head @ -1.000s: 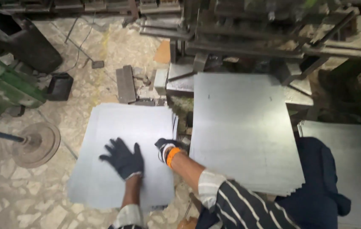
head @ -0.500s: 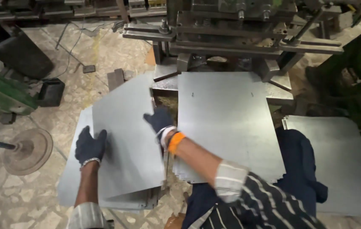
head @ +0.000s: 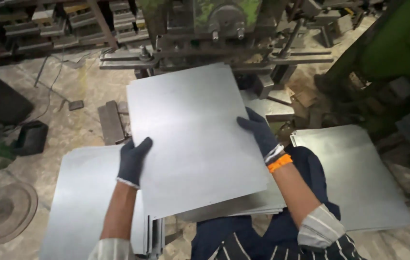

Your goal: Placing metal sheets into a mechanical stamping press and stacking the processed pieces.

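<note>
I hold a square grey metal sheet [head: 190, 139] level in front of me, its far edge close to the press machine [head: 214, 38]. My left hand [head: 133, 161], in a dark glove, grips the sheet's left edge. My right hand [head: 260, 132], gloved with an orange cuff, grips the right edge. Under the sheet lies a stack of sheets [head: 262, 204] on the machine's table. On the floor to the left sits another stack of sheets [head: 84, 202].
A third pile of metal sheets [head: 354, 178] lies to the right. A round metal wheel [head: 3, 216] sits at the far left, with dark blocks [head: 111, 123] and a black box [head: 29, 137] on the stone floor. Green machinery [head: 397, 48] stands at the right.
Both hands took a sheet off the left floor stack, lifted it and carried it right and forward. It is now over the stack in front of the press.
</note>
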